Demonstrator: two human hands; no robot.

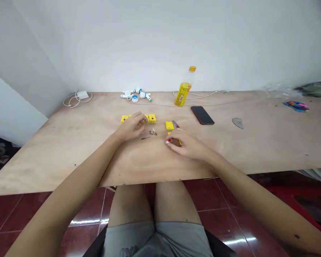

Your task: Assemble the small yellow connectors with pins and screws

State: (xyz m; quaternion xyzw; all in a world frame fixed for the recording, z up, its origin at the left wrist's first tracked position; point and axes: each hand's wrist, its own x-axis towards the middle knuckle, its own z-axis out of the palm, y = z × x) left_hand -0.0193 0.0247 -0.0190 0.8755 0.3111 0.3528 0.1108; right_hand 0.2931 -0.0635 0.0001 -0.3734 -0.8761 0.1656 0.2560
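Observation:
My right hand (pixel 186 143) has its thumb and finger closed on a small white piece with a red button (pixel 168 141). Yellow parts lie against and under that hand, partly covered by its fingers. Just beyond it are a flat yellow block (pixel 169 125) and a dark purple piece (pixel 175 124). My left hand (pixel 131 127) is over a row of yellow blocks with red dots (pixel 152 118), fingers curved, with the thumb apart from them. It hides the middle of the row. Between the hands lie several tiny brass-coloured parts (pixel 153 133) and a thin metal piece (pixel 146 137).
Behind the hands stand a bottle of yellow drink (pixel 183 93) and white pipe fittings (pixel 136 95). A phone (pixel 202 115) and a clear protractor (pixel 238 123) lie to the right. A charger with cable (pixel 82 95) is far left. The wooden table's front edge (pixel 155 182) runs above my lap.

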